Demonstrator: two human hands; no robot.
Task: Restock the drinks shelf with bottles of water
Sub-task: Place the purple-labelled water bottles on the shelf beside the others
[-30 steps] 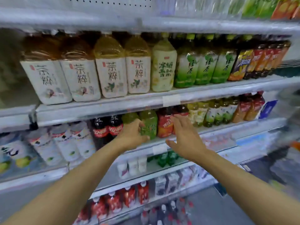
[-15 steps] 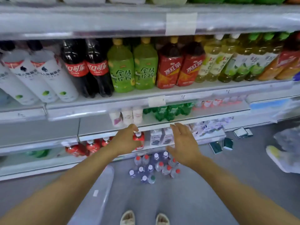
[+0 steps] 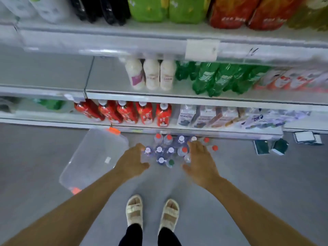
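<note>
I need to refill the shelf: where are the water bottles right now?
In the head view the water bottles stand clustered on the floor below the lowest shelf, right of the clear plastic bin, beyond both hands.

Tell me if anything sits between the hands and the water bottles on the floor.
Nothing visible does. The left hand and right hand hang open above the water bottles; the clear bin lies off to the left.

Floor (image 3: 248, 183) plain grey. Water bottles (image 3: 166, 153) clear, caps mostly white, some red, one green. Shelves (image 3: 124, 99) pale grey. Lower row bottles (image 3: 144, 112) red, white caps. Milk-white bottles (image 3: 150, 73); green bottles (image 3: 213, 79). Bin (image 3: 92, 157) clear, orange clips. Sandals (image 3: 134, 210) cream.
</note>
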